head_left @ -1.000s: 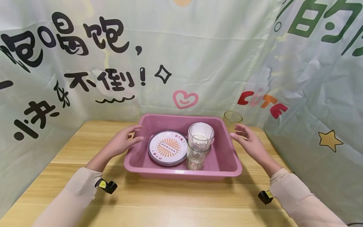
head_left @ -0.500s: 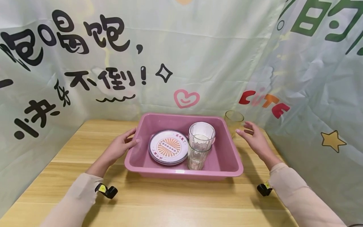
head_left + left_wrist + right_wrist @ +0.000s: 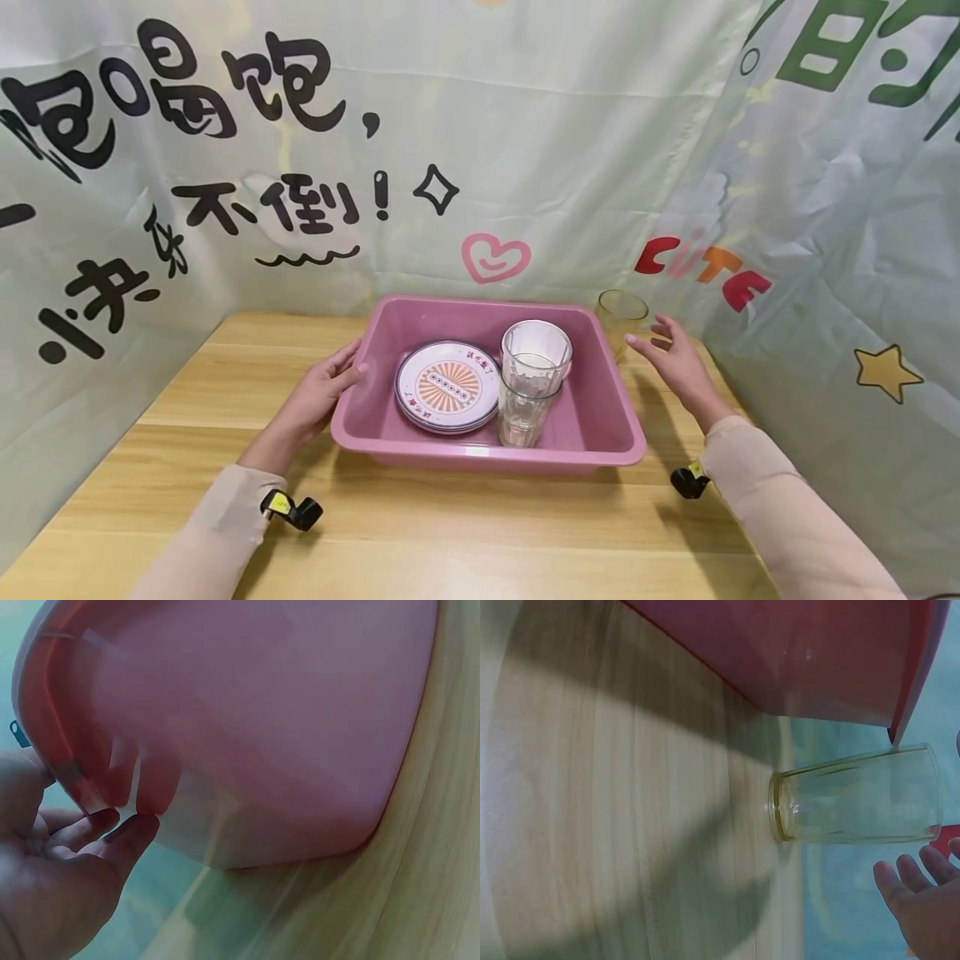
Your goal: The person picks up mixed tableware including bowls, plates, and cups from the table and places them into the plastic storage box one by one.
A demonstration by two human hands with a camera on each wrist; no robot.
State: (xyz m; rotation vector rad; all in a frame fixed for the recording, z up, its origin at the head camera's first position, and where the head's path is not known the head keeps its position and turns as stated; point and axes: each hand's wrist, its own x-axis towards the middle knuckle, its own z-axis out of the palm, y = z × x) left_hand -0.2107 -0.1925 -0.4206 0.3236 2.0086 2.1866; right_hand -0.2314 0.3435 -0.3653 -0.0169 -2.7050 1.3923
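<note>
A pink plastic basin (image 3: pixel 480 462) stands on the table. My left hand (image 3: pixel 318 396) grips its left rim, thumb over the edge; in the left wrist view the fingertips (image 3: pixel 139 829) meet the outer wall under the rim. Inside the basin lie a stack of white plates (image 3: pixel 447 387) with an orange sunburst and, right of them, clear glass tumblers (image 3: pixel 532 375), one nested in another. Behind the basin's right corner an amber-tinted glass (image 3: pixel 624 317) stands upright. My right hand (image 3: pixel 681 367) is beside this glass, fingers spread and loosely bent, apart from it in the right wrist view.
A light wooden table (image 3: pixel 450 533) carries everything. Printed fabric (image 3: pixel 585 167) hangs close behind the table and along its sides. The amber glass stands near the back edge, close to the basin's wall.
My left hand has come down onto the basin's left rim and taken hold of it. The right hand has moved away from the right rim, rightward to the amber glass. The basin has hardly moved.
</note>
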